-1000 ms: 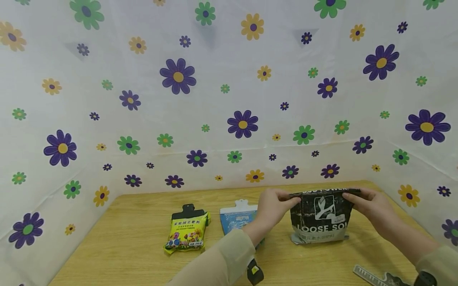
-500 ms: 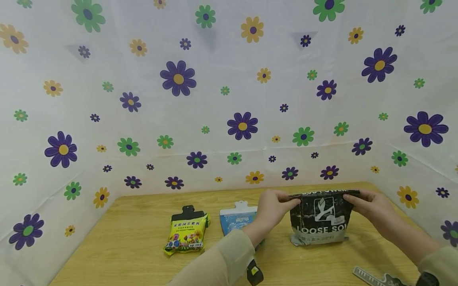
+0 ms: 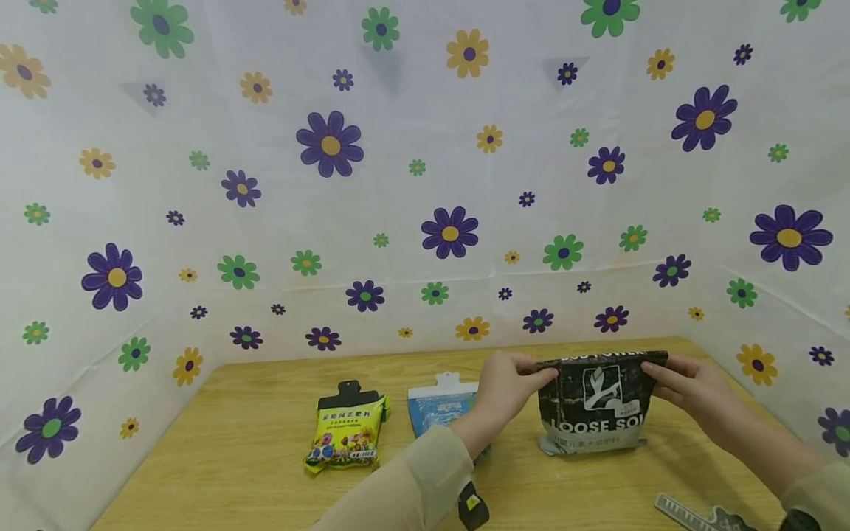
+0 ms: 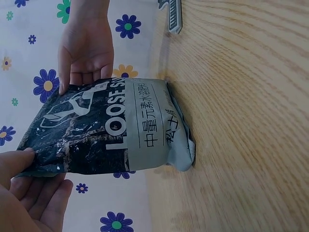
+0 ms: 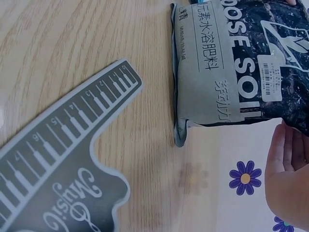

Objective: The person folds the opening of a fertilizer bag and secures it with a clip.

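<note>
A black and grey fertilizer bag (image 3: 594,409) marked "LOOSE SOIL" stands upright on the table at the right, its top edge folded over. My left hand (image 3: 506,387) pinches the left end of that fold, thumb in front and fingers behind. At the opposite end, my right hand (image 3: 697,387) pinches the corner with its thumb on the front. The left wrist view shows the bag (image 4: 120,125) stretched between both hands, its bottom seam against the wood. From the right wrist, a barcode sticker (image 5: 269,77) shows on the bag's front.
A yellow fertilizer bag (image 3: 347,435) with a black clip (image 3: 348,394) lies at the left. Beside it is a blue bag (image 3: 441,408) with a white clip (image 3: 446,382), partly behind my left arm. A black clip (image 3: 473,507) lies near the front, and a grey music ruler (image 3: 697,512) front right.
My right hand has shifted slightly to the right, its thumb now closer to the bag's corner. The left hand and the bag stay nearly in place.
</note>
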The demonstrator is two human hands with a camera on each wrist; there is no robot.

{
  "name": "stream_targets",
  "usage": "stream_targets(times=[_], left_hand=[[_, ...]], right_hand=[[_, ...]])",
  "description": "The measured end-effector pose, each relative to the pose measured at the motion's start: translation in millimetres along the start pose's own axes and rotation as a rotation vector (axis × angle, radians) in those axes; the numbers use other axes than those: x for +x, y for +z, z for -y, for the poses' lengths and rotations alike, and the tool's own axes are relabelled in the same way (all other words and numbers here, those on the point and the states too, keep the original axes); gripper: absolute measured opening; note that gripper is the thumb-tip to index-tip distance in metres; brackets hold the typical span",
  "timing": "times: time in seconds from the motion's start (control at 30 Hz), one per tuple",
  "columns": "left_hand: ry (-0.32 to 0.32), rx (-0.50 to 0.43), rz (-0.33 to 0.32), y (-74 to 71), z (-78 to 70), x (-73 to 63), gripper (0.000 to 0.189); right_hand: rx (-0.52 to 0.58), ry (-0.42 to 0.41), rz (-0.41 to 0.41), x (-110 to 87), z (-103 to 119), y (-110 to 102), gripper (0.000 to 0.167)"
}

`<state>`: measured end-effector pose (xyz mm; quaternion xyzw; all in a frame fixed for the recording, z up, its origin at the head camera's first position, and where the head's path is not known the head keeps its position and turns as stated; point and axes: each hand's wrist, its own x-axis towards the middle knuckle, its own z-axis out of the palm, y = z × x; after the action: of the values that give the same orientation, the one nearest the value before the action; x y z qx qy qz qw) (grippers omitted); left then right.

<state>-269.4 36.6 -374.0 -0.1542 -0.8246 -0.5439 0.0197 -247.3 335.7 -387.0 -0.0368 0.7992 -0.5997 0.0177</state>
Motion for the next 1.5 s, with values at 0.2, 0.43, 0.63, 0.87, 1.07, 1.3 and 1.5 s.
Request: stream_targets(times=[0.2, 0.43, 0.63, 0.87, 1.07, 1.3, 1.5], left_hand=[[0.002, -0.006, 0.008, -0.6, -0.9, -1.1, 0.018], [-0.005, -0.003, 0.008, -1.0, -2.2, -0.9, 0.021], [-0.019, -0.011, 0.010, -1.1, -1.9, -0.9, 0.021], [-0.017, -0.002, 0.002, -0.5, -1.8, -1.1, 0.023], [-0.018, -0.012, 0.011, -1.1, -2.0, -0.9, 0.022], [-0.032, -0.012, 0.008, 0.2, -1.3, 1.3, 0.021], [-0.049, -0.015, 0.011, 0.8, -0.5, 2.2, 0.020]], right_hand=[[-0.006, 0.043, 0.021, -1.2, 0, 0, 0.069], [0.078, 0.090, 0.045, -2.9, -2, -3, 0.078], [0.153, 0.085, 0.060, -4.6, -6, -2, 0.077], [0.137, 0.097, 0.050, -8.3, -12, -5, 0.062], [0.227, 0.113, 0.060, -12.1, -19, -7, 0.026], [0.235, 0.144, 0.075, -15.7, -23, -9, 0.024], [0.242, 0.116, 0.121, -19.4, -30, -10, 0.025]])
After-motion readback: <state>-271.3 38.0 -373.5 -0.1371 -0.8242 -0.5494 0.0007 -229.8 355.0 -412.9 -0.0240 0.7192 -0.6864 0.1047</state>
